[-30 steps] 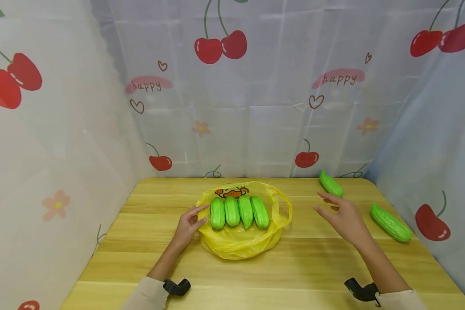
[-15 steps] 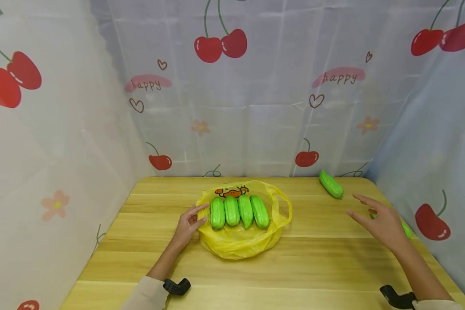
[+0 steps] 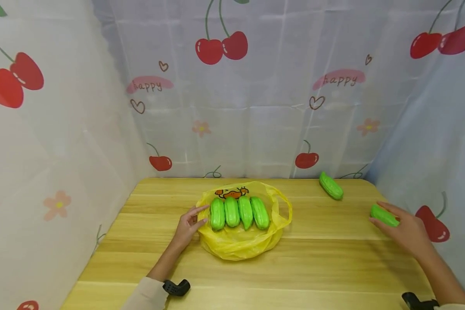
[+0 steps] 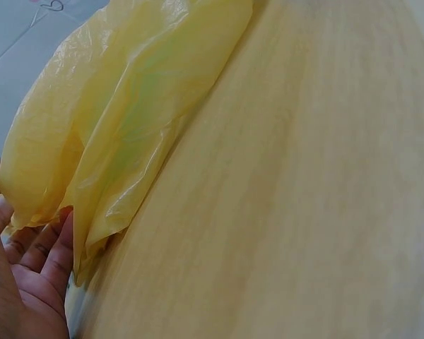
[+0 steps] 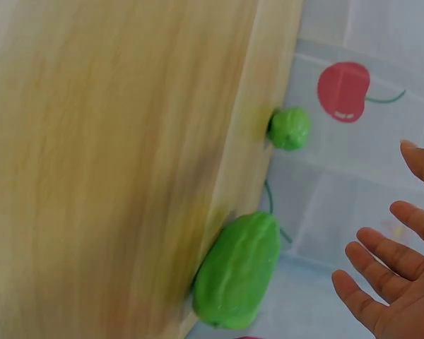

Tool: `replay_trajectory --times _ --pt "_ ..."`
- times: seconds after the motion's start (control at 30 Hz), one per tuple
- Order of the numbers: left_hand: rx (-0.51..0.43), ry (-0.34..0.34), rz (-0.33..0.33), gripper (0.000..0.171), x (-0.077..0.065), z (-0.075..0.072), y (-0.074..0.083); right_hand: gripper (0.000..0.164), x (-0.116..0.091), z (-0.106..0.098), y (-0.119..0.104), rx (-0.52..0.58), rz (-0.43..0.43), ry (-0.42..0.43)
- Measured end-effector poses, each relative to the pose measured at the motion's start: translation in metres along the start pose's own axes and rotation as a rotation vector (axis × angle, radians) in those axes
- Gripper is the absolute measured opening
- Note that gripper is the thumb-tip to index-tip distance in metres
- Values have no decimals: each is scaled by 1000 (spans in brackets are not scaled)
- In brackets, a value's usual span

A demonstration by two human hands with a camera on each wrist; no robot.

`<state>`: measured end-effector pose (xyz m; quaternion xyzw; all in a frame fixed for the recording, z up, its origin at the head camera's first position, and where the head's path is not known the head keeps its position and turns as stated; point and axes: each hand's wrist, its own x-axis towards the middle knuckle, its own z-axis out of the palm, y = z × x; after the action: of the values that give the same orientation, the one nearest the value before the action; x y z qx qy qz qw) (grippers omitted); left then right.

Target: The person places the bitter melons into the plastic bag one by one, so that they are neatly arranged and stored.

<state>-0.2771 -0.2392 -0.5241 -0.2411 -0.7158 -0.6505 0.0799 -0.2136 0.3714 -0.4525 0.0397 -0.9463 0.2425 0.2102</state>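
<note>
A yellow plastic bag [image 3: 236, 249] lies spread on the table with several glossy green ridged gourds [image 3: 232, 211] side by side in its mouth. My left hand [image 3: 186, 227] holds the left rim of the bag; in the left wrist view its fingers sit at the gathered plastic. Far to the right, my right hand [image 3: 407, 228] has thumb and fingers on either side of another green ridged gourd [image 3: 383, 215], whose near end it hides. In the right wrist view that gourd [image 5: 237, 272] lies beside the hand's spread fingers [image 5: 389, 254].
One more green gourd [image 3: 331, 186] lies near the table's back right edge. Printed curtains [image 3: 255, 129] rise behind the wooden table [image 3: 314, 267] and along both sides. The bag's handle loop [image 3: 286, 211] sticks out to the right.
My right hand has moved rightward from beside the back gourd to the right-hand gourd and come down around it. The left hand and the bag have stayed in place.
</note>
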Motion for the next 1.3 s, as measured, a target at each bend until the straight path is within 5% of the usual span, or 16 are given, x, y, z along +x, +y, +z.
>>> replay_trajectory --times 0.73,1.3 --pt "-7 6 -17 42 -1 2 -2 67 1 -6 57 -80 84 -258" --pt "0 2 -19 43 -1 1 -2 61 4 2 71 -101 58 -276"
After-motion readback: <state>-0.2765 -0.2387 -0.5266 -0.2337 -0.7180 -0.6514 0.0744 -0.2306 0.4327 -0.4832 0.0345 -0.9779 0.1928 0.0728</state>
